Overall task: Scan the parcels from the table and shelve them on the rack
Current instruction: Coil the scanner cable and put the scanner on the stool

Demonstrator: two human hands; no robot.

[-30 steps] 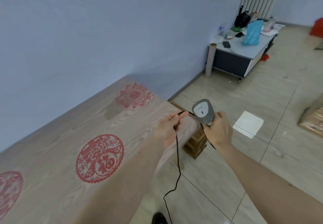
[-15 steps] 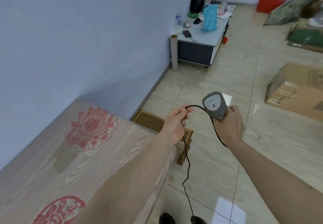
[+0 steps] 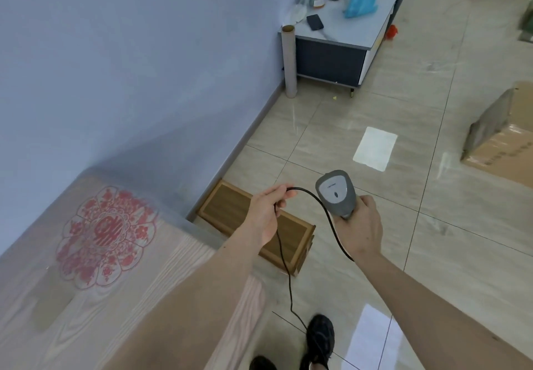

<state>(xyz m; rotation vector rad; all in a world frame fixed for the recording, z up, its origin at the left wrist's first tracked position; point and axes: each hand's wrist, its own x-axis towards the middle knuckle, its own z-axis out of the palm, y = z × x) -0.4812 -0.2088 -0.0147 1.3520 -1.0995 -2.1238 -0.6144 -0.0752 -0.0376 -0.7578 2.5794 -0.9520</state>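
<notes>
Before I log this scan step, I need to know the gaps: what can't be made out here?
- Rack, parcels on the table: outside the head view.
- Scanner handle: hidden inside the right hand.
- Cable end: lost behind the shoe.
- Cardboard box: cut by the right edge; its print too small.

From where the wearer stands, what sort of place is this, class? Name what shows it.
Probably a room used as a makeshift parcel station: a hand grips a barcode scanner, a cardboard box sits on the tiled floor, beside a cluttered low cabinet.
</notes>
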